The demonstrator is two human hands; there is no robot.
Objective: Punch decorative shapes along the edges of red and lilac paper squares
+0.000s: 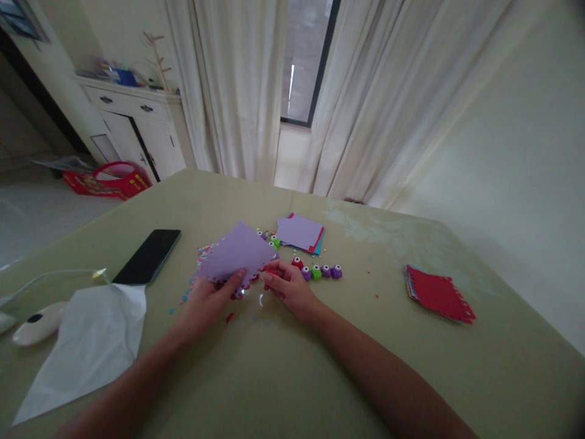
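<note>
A sheet of light purple paper [237, 253] is tilted over the table, its lower edge pinched between the thumb and fingers of my left hand [214, 299]. At the sheet's right corner, my right hand [289, 283] has its fingertips closed on a small red piece [270, 274], mostly hidden by the fingers. Dark red bits show along the sheet's lower edge. Just beyond my right hand stands a row of small figures with big eyes, among them a green one [315, 272] and a purple one [337, 271]. Colourful confetti [204, 256] lies under and beside the sheet.
Behind the figures lies a stack of coloured paper squares [299, 231]. A red stack with notched edges [439, 294] is at the right. To the left are a black phone [148, 256], a white tissue [98, 335], a cable [50, 274] and a white rounded device [40, 323].
</note>
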